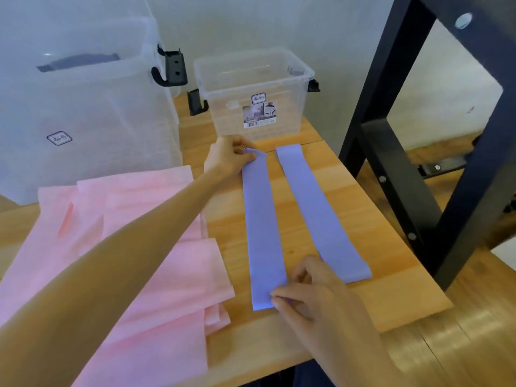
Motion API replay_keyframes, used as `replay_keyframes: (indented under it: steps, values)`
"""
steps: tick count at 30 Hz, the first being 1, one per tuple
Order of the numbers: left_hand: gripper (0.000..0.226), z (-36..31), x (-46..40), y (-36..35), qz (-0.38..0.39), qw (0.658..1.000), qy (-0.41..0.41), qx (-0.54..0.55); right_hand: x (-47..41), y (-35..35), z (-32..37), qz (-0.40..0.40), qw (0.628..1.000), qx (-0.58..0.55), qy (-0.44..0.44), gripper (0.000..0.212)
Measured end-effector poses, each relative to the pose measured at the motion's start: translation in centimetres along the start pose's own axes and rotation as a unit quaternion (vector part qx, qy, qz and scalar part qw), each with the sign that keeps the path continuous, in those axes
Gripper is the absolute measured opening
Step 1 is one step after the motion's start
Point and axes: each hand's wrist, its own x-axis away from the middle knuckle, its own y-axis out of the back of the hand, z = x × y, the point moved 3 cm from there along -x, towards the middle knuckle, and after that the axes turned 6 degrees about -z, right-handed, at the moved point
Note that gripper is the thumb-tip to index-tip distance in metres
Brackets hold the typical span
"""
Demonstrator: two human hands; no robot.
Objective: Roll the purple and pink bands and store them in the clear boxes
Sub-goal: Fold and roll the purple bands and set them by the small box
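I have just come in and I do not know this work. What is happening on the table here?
A person is laying a purple band flat on the wooden table. The left hand pinches its far end and the right hand pinches its near end. A second purple band lies flat beside it, untouched. The pink bands lie in a loose pile on the left. Nothing is rolled yet. The small clear box behind stands open.

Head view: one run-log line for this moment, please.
left hand pinches purple band far end | right hand pinches near end | band flat, unrolled
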Motion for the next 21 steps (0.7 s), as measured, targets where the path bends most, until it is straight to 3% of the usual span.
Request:
replay_keyframes:
  steps: [4,7,10,18,21]
  values:
    - [0.02,0.5,0.1,-0.2,-0.008,0.999,-0.027,0.025,0.2,-0.9,-0.4,-0.05,0.994,0.005,0.101,0.022]
    - [0.013,0.4,0.1,-0.1,-0.009,0.998,-0.06,0.03,-0.1,-1.2,-0.6,-0.075,0.988,0.003,0.137,0.026]
    - [0.013,0.6,0.0,-0.1,-0.002,0.995,-0.096,0.007,-0.1,-1.2,-0.4,-0.079,0.986,0.022,0.148,0.021]
    - [0.011,0.7,0.0,-0.2,-0.015,0.997,-0.079,-0.014,0.3,-1.3,-0.8,-0.058,0.983,0.033,0.168,0.004]
    - [0.015,0.2,0.7,0.4,-0.001,0.997,-0.071,-0.034,0.4,-1.3,-0.9,-0.057,0.985,0.017,0.161,0.011]
